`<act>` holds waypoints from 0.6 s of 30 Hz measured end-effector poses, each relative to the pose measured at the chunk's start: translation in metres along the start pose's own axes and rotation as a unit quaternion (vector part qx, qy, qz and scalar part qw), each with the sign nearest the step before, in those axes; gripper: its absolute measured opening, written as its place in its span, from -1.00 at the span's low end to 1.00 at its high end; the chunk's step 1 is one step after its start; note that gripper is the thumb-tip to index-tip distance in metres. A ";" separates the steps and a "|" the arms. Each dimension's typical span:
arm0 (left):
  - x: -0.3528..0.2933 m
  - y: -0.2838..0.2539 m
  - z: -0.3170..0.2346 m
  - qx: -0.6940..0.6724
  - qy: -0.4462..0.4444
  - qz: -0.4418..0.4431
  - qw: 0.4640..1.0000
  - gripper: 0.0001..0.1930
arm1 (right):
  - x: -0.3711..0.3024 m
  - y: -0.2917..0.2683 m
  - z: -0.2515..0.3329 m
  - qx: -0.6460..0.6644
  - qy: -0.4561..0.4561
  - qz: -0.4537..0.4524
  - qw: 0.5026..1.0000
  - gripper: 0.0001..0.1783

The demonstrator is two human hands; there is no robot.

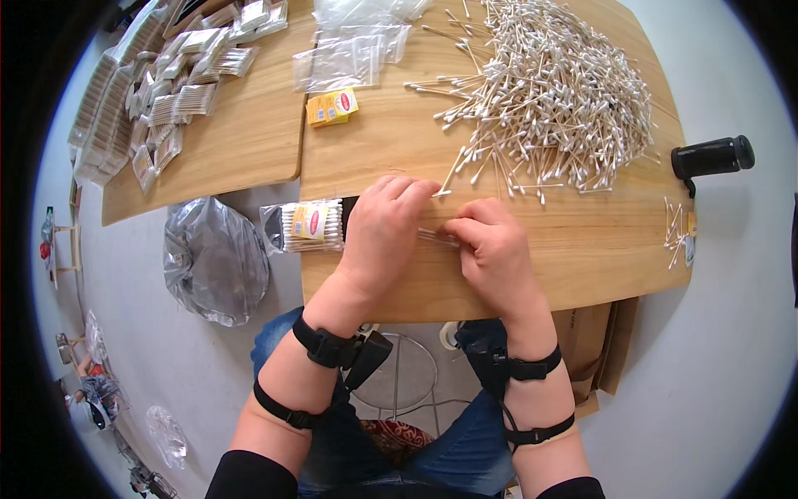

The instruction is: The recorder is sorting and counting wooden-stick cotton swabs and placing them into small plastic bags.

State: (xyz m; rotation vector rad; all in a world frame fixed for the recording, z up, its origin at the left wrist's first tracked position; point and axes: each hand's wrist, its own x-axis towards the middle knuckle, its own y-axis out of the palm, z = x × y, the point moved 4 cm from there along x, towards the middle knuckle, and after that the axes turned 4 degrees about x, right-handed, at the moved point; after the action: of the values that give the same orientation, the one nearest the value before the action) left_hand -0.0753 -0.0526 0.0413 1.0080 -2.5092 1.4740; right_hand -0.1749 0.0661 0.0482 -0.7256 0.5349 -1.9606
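Close to the table's front edge, my left hand [378, 229] is closed, its fingertips at the white tip of a cotton swab [443, 193]. A few thin swab sticks [435, 238] run between my hands, partly hidden by the left one. My right hand [496, 249] pinches the other end of those sticks between thumb and fingers. Left of my left hand, a clear bag packed with cotton swabs [334, 224] and a yellow label lies over the table's left edge. Beyond the hands spreads a big heap of loose cotton swabs [565, 100].
Yellow cards [331, 107] and clear plastic bags [349, 62] lie farther back. Filled swab packs [195, 100] pile up on the left table. A black cylinder [711, 156] stands at the right edge, near a few stray swabs [674, 233]. A grey plastic bag [214, 262] sits lower left.
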 end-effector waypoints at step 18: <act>0.017 0.016 -0.009 0.024 -0.027 -0.044 0.998 -0.75 | 0.020 -0.018 -0.010 -0.160 0.044 -0.136 0.977 -0.81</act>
State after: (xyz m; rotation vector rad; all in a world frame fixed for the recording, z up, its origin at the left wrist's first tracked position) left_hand -0.0999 -0.0490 0.0402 1.1653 -2.4418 1.5100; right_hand -0.2009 0.0572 0.0575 -0.9562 0.8568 -2.1932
